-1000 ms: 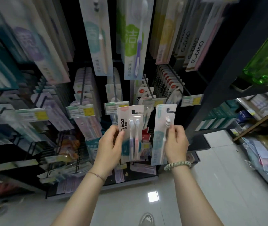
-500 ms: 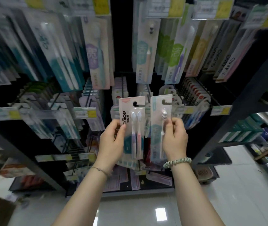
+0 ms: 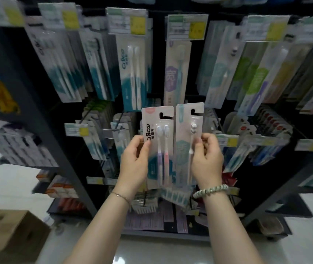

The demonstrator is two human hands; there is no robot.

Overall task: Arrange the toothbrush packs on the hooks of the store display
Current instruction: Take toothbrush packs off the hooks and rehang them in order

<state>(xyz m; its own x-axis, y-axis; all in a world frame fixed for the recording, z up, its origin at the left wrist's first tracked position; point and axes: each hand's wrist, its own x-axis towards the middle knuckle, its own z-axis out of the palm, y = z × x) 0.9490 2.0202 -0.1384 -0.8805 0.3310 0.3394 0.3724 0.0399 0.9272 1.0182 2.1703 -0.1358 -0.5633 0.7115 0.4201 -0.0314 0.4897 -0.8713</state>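
Note:
My left hand (image 3: 134, 161) grips a two-brush pack (image 3: 160, 145) with a purple and a pink toothbrush. My right hand (image 3: 207, 159) grips a single-brush pack (image 3: 185, 141) with a white toothbrush. Both packs stand upright, side by side, in front of the black hook display (image 3: 157, 60). Each pack has a hook slot at its top, and neither is on a hook. An upper row of hanging packs, one a matching two-brush pack (image 3: 132, 73), sits above my hands. A lower row of hooks with packs (image 3: 94, 141) runs behind them.
Price tags (image 3: 188, 27) front the hooks. A cardboard box (image 3: 9, 233) lies on the tiled floor at the lower left. More packs fill the bottom shelf (image 3: 152, 220). Shelving uprights (image 3: 47, 130) frame the display on the left and right.
The view has tilted up and left, bringing the upper row of hooks and tags into sight. Both hands have lifted the packs a little higher, still side by side.

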